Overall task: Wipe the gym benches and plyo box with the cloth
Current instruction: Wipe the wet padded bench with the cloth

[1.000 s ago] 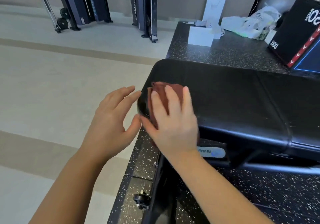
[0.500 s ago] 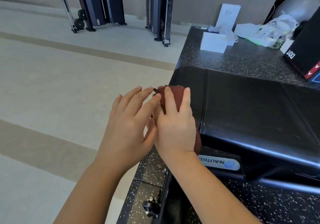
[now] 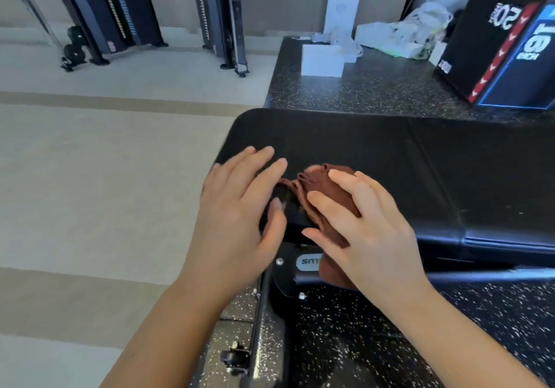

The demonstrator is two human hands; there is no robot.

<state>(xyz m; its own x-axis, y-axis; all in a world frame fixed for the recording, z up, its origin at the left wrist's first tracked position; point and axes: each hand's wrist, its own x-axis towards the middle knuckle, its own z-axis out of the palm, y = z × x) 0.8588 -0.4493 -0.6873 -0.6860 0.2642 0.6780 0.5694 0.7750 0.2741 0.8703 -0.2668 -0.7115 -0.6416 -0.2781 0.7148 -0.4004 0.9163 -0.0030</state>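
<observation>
A: Materials, shapes?

B: Bench [image 3: 390,159] pad: black, smooth, vinyl-like w/ slight sheen. Flat top, rounded corner at near-left end, one seam seen across the pad further right. Cloth [image 3: 327,189]: red-brown, soft, bunched into folds. It is laid on the pad's near edge close to the left end, w/ its lower part draped down the front side. Plyo box [image 3: 492,57]: black, hard-edged, w/ red chevron stripe, blue panel, white numerals. It is set far right on a speckled black rubber mat [image 3: 360,87], well apart from cloth. Pale floor [image 3: 105,162] w/ tan bands is seen to the left.

A: Hidden or unclear?

B: Most of cloth is covered by right hand [image 3: 369,231]. Only the folds at top-left and a hanging bit below the wrist are seen. Frame label [image 3: 307,263] is half covered, so lettering not recorded. Bench and box are both cut off at the right edge. Left fingertips are blurred. A white folded card [image 3: 322,60] is made out behind the bench; other white items near it are too small to ID.

A: Hands?

B: Right: palm down, fingers spread and near straight, pressed flat onto cloth, not wrapped round it. Left hand [image 3: 237,207]: palm down, fingers extended and splayed, thumb pointed toward cloth, held at the pad's left end just beside cloth. Nothing is gripped by it. Contact w/ pad can't be told b/c of blur. Both forearms are bare and enter from the bottom of view.
</observation>
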